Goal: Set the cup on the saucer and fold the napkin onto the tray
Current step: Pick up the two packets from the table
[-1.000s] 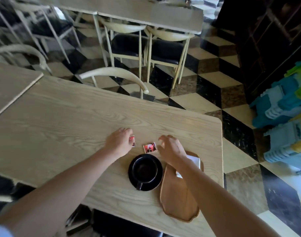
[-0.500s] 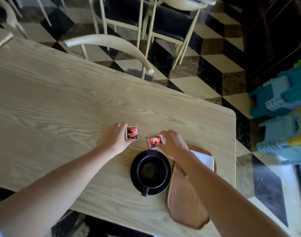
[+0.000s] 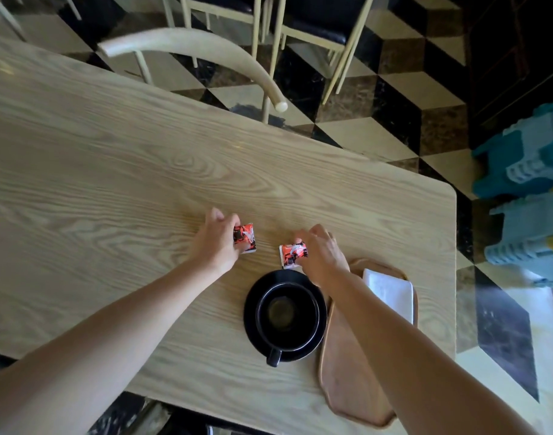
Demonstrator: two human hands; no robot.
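Two small red sachets are in play, one in each hand, and they are the likeliest source of trouble. Furthest left, the left hand [image 3: 217,243] pinches the left sachet [image 3: 245,237] between fingers and thumb, raised on edge above the wooden surface [image 3: 112,171]. Next along, the right hand [image 3: 322,255] pinches the right sachet [image 3: 293,254] at its corner, just beside the far rim of the black saucer [image 3: 251,312]. The black cup [image 3: 287,313] already sits on that saucer, handle toward the person. Right of it lies the wooden tray [image 3: 347,381], touching or nearly touching the saucer, with the white napkin [image 3: 391,293] folded on its far end.

A thin corner grip may slip, dropping that sachet into the cup. The right forearm crosses directly over the tray and close to the cup; pulling it back low could nudge the saucer, or drag the napkin off its fold.
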